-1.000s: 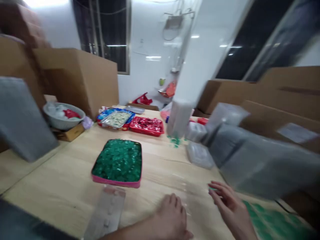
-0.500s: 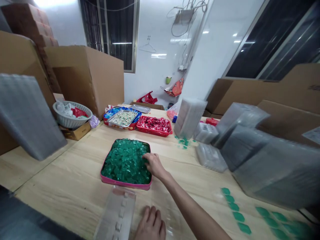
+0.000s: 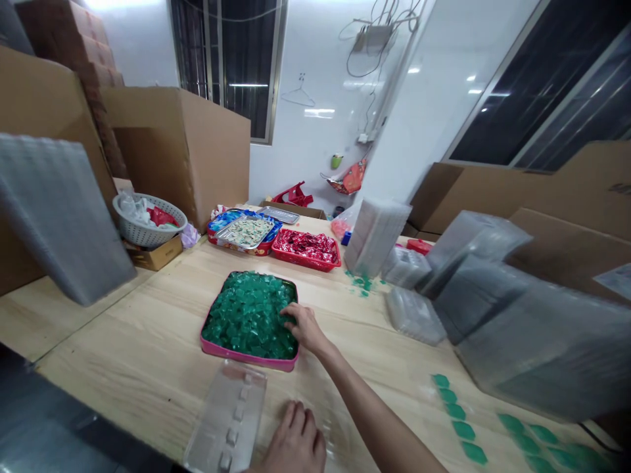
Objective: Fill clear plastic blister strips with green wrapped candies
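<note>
My right hand (image 3: 303,325) is at the right edge of a pink-rimmed square tin (image 3: 236,354). Small glossy green translucent pieces (image 3: 254,312) are heaped in the tin. The fingers are bent and drawn together over the pieces; whatever is between the fingertips is too small to make out. Lower down, my left hand (image 3: 297,441) lies palm down with its fingers stretched out, over what seems to be clear plastic. Left of it lies a clear plastic tray (image 3: 227,410) with a row of small raised bumps. Flat green shapes (image 3: 456,412) stand in rows at the lower right.
Behind the tin are a red tray of shiny red packets (image 3: 305,248) and a metal tray of pale pieces (image 3: 246,231). Stacked clear plastic trays stand left (image 3: 64,217) and right (image 3: 377,233). A white basket (image 3: 148,230) sits near a cardboard box (image 3: 211,154).
The camera view has shifted slightly, so the background sits a little further right. My right hand stays at the tin's right edge, and my left hand remains near the clear tray.
</note>
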